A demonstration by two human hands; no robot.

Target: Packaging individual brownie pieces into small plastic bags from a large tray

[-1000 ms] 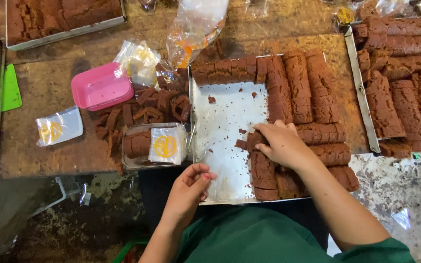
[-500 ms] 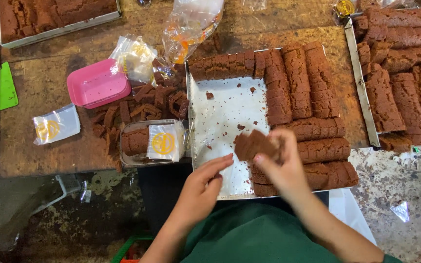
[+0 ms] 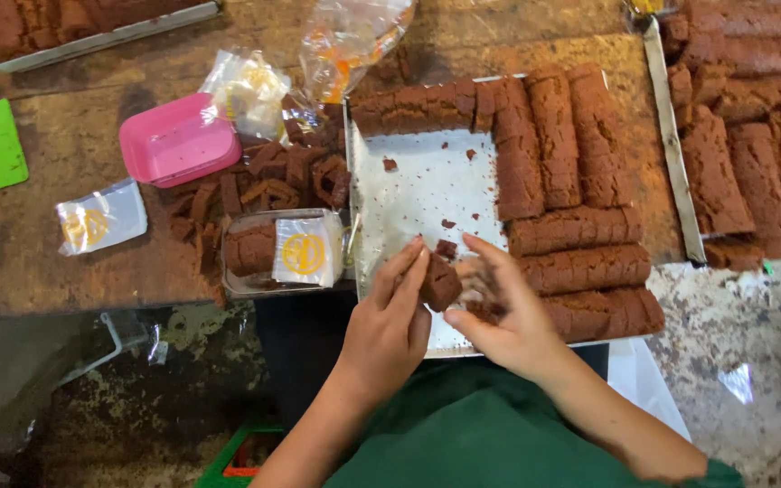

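I am watching the left hand [image 3: 389, 327] pinching a dark brown square piece of cake [image 3: 439, 284] between thumb and fingertips, just above the near edge of the shallow rectangular metal tray [image 3: 409, 194]; the right hand [image 3: 503, 312] is hovering beside it, fingers spread and loosely curled, blurred, touching or nearly touching the piece; I cannot tell whether it is gripping anything; the tray is lying on a worn brown wooden tabletop [image 3: 74, 262], its bare floor scattered with crumbs; long brown cake logs [image 3: 558, 163] are lining its far and right sides; left of the hands a small clear plastic box [image 3: 268, 255] is sitting with cake inside and a sachet with a yellow round mark [image 3: 305, 253] over it; behind it loose cake offcuts [image 3: 268, 185] are piling up beside a pink plastic lid [image 3: 178, 140]; crumpled clear bags [image 3: 345, 41] are lying farther back; a green plastic scraper [image 3: 6, 149] is resting at the far left; another tray of cake logs [image 3: 752, 136] is standing at the right; a speckled stone surface [image 3: 743, 334] is showing below it.
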